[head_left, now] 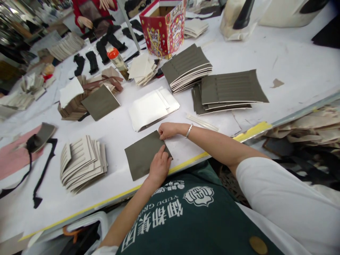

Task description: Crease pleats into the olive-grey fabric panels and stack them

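Olive-grey panel [142,156] lies flat with 2 hands [159,166] [167,130] at 1 end.

Lg wht worktable [294,60] has yellow edge strip [253,131]; thin pole [129,25] rises opp. side, bkgd blurry.

Bright diffuse light, soft shadows, blurred upper-left corner

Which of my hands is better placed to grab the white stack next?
Probably your right hand: it sits at the far corner of the dark panel, nearer the white stack. Your left hand is lower in view, with a finger extended onto the panel.
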A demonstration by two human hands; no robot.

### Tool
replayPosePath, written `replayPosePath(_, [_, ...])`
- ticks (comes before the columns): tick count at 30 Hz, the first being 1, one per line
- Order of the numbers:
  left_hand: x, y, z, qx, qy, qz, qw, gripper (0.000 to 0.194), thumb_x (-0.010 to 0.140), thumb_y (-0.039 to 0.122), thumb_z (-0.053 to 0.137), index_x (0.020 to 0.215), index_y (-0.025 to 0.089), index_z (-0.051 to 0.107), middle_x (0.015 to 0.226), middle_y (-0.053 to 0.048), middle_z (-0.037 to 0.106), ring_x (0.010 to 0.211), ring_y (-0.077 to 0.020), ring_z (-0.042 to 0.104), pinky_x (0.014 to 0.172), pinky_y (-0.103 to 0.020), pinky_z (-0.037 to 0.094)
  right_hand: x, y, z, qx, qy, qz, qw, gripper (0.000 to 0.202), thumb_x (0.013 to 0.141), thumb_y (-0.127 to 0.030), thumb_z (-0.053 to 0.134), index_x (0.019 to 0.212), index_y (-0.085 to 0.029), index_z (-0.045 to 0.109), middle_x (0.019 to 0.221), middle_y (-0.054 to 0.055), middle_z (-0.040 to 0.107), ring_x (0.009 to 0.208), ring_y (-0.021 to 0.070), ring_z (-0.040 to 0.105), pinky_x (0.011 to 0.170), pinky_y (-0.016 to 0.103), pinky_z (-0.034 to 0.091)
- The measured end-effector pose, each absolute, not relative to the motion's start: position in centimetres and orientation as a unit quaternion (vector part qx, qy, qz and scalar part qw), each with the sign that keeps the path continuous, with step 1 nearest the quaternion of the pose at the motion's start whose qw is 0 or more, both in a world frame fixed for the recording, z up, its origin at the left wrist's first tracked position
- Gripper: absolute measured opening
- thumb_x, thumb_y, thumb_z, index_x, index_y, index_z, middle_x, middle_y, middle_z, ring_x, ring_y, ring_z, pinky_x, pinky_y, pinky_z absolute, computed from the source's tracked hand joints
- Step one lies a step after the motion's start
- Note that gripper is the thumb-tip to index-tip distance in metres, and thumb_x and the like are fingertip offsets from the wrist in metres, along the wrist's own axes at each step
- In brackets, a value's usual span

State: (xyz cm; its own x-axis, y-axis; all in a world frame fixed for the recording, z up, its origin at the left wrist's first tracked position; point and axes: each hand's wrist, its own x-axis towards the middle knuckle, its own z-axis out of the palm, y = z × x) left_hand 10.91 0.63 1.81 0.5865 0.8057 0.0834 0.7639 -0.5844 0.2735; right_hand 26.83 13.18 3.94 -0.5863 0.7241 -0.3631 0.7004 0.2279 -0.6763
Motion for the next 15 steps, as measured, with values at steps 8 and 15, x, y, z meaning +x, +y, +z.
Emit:
replayPosePath(8, [11.2, 1.8, 2.5, 0.882, 0.451, 0.019, 0.138, 0.011, 0.078, 0.020, 0.060, 0.076, 0.018, 0.050, 0.130, -0.018, 0.048, 0.100, -0.0266, 0.059, 0.081, -0.040, 0.049, 26.3, 13.4, 4.8, -0.461, -0.812, 0.356, -0.032, 0.026, 0.060, -0.022, 0.053, 0.077, -0.010, 0.068, 0.063, 0.006, 0.066, 0.052, 0.0129, 0.052, 0.047, 0.022, 0.032])
replayPosePath(15, [11.6, 2.3, 3.7, 0.853, 0.489, -0.048, 0.172, 0.014, 0.077, 0.023, 0.062, 0.083, 0.016, 0.051, 0.140, -0.020, 0.033, 0.096, -0.0287, 0.061, 0.077, -0.040, 0.050, 26.4, 14.7, 4.5, -0.466, -0.787, 0.404, -0.002, 0.025, 0.065, -0.023, 0.051, 0.078, -0.009, 0.067, 0.066, 0.007, 0.066, 0.049, 0.0103, 0.051, 0.047, 0.020, 0.034])
